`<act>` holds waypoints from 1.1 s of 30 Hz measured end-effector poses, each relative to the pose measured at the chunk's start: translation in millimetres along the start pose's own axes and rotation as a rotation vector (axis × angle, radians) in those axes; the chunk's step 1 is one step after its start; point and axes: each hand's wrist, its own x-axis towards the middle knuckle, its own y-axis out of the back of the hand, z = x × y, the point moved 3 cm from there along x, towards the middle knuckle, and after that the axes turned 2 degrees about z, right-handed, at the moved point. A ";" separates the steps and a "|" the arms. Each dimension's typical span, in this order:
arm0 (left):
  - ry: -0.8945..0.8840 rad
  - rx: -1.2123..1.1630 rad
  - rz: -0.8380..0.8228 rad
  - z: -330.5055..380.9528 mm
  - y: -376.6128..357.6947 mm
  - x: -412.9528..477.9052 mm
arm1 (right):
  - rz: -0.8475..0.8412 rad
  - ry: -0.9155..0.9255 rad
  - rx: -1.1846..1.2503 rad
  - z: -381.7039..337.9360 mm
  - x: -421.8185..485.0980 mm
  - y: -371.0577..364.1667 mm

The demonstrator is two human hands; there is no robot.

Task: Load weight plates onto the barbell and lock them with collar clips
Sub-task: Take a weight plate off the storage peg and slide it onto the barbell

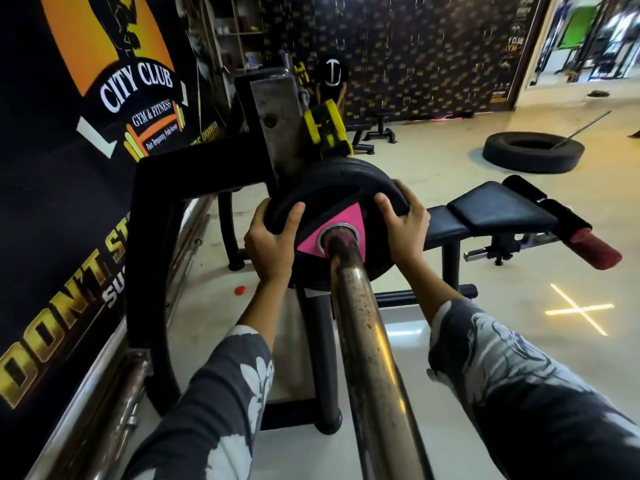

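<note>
A black weight plate [332, 188] with a pink triangular centre sits on the steel barbell sleeve [367, 341], which runs from the bottom of the view up to the plate's hole. My left hand [273, 240] grips the plate's left rim. Over the right rim my right hand [403, 223] is wrapped, thumb on the plate's face. Behind the plate the bar rests in a black rack [194, 174] with a worn metal upright [280, 112]. A yellow and black clip-like part [327, 133] sits just beyond the plate. No collar clip is on the sleeve in front of the plate.
A black padded bench [498, 209] with roller pads stands right of the plate. A tyre [533, 152] lies on the pale floor farther back. A banner wall [69, 168] and chrome rail close the left side. A person crouches at the back. A small red object [240, 290] lies on the floor.
</note>
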 end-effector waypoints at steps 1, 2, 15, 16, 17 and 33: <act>0.021 0.020 -0.043 1.5 1.6 0.3 | -0.038 -0.031 0.003 -1.0 -1.6 1.9; 0.030 0.059 -0.085 3.3 4.0 -0.1 | -0.074 -0.061 -0.001 -3.1 -3.7 4.9; -0.340 0.629 -0.349 98.8 95.1 -138.5 | -0.408 0.071 -0.537 -80.3 -161.6 96.1; -0.335 0.644 -0.339 109.9 105.7 -156.1 | -0.419 0.093 -0.533 -88.4 -179.3 111.3; -0.328 0.652 -0.333 121.2 116.7 -174.4 | -0.427 0.115 -0.529 -96.2 -197.7 127.4; 0.016 0.640 -0.747 183.8 203.4 -380.2 | -0.627 -0.125 -0.523 -115.5 -405.3 287.8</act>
